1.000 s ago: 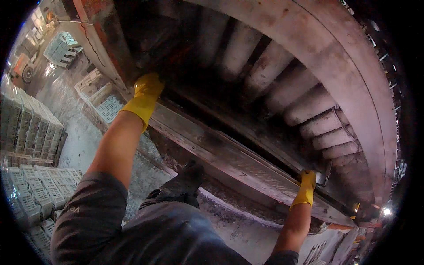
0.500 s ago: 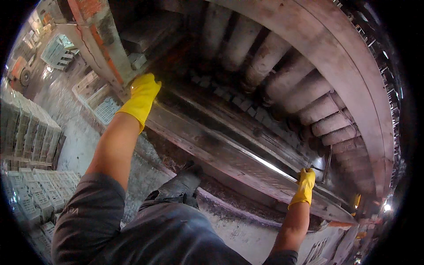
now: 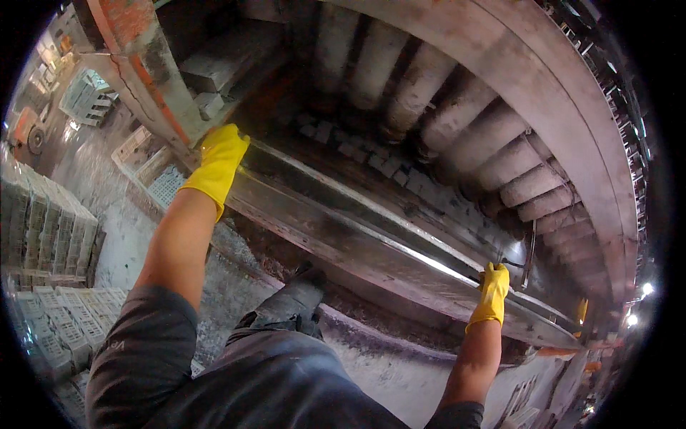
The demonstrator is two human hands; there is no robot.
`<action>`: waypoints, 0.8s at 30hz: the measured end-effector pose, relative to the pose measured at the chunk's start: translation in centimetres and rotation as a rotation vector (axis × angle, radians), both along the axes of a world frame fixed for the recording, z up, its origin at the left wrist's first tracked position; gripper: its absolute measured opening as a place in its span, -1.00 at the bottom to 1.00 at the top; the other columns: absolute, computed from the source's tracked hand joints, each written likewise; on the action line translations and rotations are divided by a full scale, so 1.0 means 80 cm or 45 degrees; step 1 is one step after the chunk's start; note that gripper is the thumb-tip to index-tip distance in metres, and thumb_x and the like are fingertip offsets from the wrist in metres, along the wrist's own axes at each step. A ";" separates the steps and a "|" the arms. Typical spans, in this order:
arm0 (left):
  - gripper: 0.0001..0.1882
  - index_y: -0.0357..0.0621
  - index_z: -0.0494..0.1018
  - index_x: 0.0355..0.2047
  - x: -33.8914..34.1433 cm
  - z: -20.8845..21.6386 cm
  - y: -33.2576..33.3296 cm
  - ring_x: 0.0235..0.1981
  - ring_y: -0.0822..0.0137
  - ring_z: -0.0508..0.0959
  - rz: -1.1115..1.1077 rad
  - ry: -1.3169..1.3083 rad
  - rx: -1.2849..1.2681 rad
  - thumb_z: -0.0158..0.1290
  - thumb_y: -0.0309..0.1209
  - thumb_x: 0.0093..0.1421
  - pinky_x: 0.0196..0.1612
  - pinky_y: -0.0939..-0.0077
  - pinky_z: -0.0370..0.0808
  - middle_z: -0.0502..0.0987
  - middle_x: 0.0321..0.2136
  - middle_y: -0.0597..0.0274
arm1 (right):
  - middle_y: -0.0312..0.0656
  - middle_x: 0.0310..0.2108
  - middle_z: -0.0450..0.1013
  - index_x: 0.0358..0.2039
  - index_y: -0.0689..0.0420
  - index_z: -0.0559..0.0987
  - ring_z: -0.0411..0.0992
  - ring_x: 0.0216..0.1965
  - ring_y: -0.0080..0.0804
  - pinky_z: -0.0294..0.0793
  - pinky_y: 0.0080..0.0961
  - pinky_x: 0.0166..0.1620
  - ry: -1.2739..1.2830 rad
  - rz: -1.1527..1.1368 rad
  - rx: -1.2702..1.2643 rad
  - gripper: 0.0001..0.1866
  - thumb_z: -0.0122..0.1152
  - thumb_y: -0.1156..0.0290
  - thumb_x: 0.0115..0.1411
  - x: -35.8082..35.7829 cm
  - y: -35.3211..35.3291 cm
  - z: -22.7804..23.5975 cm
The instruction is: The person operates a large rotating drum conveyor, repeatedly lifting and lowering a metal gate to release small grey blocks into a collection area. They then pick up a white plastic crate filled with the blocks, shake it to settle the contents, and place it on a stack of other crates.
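Note:
My left hand (image 3: 223,154), in a yellow rubber glove, is closed at the left end of a long, wet metal strip (image 3: 336,187). My right hand (image 3: 493,288), gloved the same way, closes on the strip farther right, its fingers curled over the edge. The strip runs slantwise between both hands, along the inner side of a wide metal ledge (image 3: 321,239). Its far edge shows as a pale line, and a bright reflection lies beside it. What sits inside my curled fingers is hidden.
Thick grey cylinders (image 3: 411,89) hang in a row beyond the strip, under a large curved metal rim (image 3: 529,57). Small blocks (image 3: 354,151) lie in the dark recess. Stacked plastic crates (image 3: 50,222) stand at left. An orange-striped post (image 3: 146,71) rises near my left hand.
The view has shifted slightly. The strip's far edge now shows as a longer pale line between my hands, so its tilt seems changed. Both hands keep their grip.

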State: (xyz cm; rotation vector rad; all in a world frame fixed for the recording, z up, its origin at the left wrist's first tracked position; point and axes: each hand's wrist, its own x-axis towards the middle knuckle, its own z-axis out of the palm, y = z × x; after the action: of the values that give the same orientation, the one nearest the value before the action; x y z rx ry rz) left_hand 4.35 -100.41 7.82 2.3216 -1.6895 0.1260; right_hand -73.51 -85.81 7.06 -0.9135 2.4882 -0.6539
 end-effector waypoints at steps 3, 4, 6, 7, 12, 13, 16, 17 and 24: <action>-0.53 -0.14 0.64 -0.10 -0.002 0.001 -0.003 0.04 -0.13 0.62 0.006 0.022 0.029 0.23 0.00 0.23 0.14 -0.02 0.53 0.68 -0.05 -0.05 | -0.13 -0.46 0.60 -0.18 0.13 0.56 0.59 -0.50 -0.27 0.65 -0.21 -0.52 -0.011 -0.033 -0.001 -0.72 0.19 0.15 0.42 -0.003 0.001 0.000; -0.54 -0.13 0.64 -0.10 0.000 0.002 -0.002 0.04 -0.12 0.63 0.018 0.024 0.041 0.24 0.00 0.23 0.13 -0.02 0.53 0.69 -0.06 -0.05 | -0.14 -0.46 0.60 -0.18 0.12 0.56 0.59 -0.49 -0.28 0.65 -0.22 -0.53 -0.013 -0.038 0.010 -0.72 0.19 0.15 0.42 0.003 -0.002 0.002; -0.54 -0.12 0.65 -0.11 0.004 0.004 0.000 0.04 -0.12 0.63 0.041 0.012 0.041 0.24 0.01 0.23 0.11 -0.02 0.54 0.69 -0.08 -0.05 | -0.10 -0.41 0.62 -0.12 0.18 0.58 0.60 -0.49 -0.26 0.65 -0.25 -0.52 0.000 -0.022 -0.001 -0.68 0.17 0.15 0.44 0.017 -0.004 0.003; -0.54 -0.12 0.65 -0.11 0.004 0.004 -0.001 0.03 -0.12 0.63 0.047 0.016 0.038 0.24 0.01 0.23 0.10 -0.03 0.55 0.69 -0.09 -0.05 | -0.09 -0.39 0.62 -0.09 0.21 0.59 0.60 -0.49 -0.25 0.65 -0.26 -0.51 0.016 -0.020 -0.008 -0.66 0.16 0.15 0.45 0.017 -0.002 0.006; -0.51 -0.06 0.65 -0.04 0.012 -0.012 -0.013 0.02 -0.11 0.64 0.051 -0.010 0.061 0.21 0.05 0.23 0.08 -0.01 0.56 0.70 -0.06 -0.01 | -0.10 -0.46 0.63 -0.20 0.20 0.62 0.57 -0.59 -0.26 0.61 -0.29 -0.54 0.035 -0.029 -0.030 -0.63 0.19 0.10 0.43 0.016 -0.002 0.012; -0.50 -0.03 0.65 -0.02 0.008 -0.009 -0.011 0.01 -0.10 0.65 0.055 -0.036 0.066 0.20 0.06 0.23 0.08 0.01 0.56 0.70 -0.05 0.01 | -0.09 -0.46 0.63 -0.20 0.21 0.62 0.57 -0.59 -0.26 0.60 -0.28 -0.54 0.045 -0.021 -0.034 -0.62 0.20 0.09 0.43 0.018 -0.002 0.009; -0.49 -0.02 0.64 0.01 -0.002 0.007 -0.009 0.04 -0.11 0.64 0.123 -0.005 0.156 0.20 0.07 0.23 0.12 0.00 0.54 0.70 -0.03 0.00 | -0.07 -0.46 0.64 -0.19 0.24 0.61 0.57 -0.59 -0.26 0.59 -0.28 -0.57 0.064 -0.015 -0.030 -0.57 0.20 0.05 0.42 0.017 -0.001 0.011; -0.48 -0.02 0.64 0.01 -0.001 0.005 -0.009 0.04 -0.12 0.63 0.108 -0.009 0.129 0.20 0.07 0.23 0.13 0.00 0.53 0.69 -0.03 0.00 | -0.07 -0.47 0.64 -0.19 0.25 0.60 0.57 -0.59 -0.26 0.58 -0.28 -0.58 0.063 -0.031 -0.023 -0.56 0.20 0.04 0.42 0.017 -0.001 0.012; -0.46 -0.06 0.64 0.02 0.008 -0.011 -0.008 0.03 -0.14 0.64 -0.016 -0.002 0.132 0.22 0.07 0.21 0.17 -0.02 0.50 0.68 -0.03 -0.08 | -0.09 -0.46 0.65 -0.17 0.24 0.60 0.55 -0.62 -0.29 0.53 -0.33 -0.61 0.121 -0.050 -0.195 -0.51 0.14 -0.02 0.44 0.036 0.010 0.024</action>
State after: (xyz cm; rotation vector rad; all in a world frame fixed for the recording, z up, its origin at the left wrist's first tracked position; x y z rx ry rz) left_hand 4.97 -101.07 6.97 2.3846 -1.7497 0.0385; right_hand -70.66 -85.02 8.96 -0.9731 2.5740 -0.8422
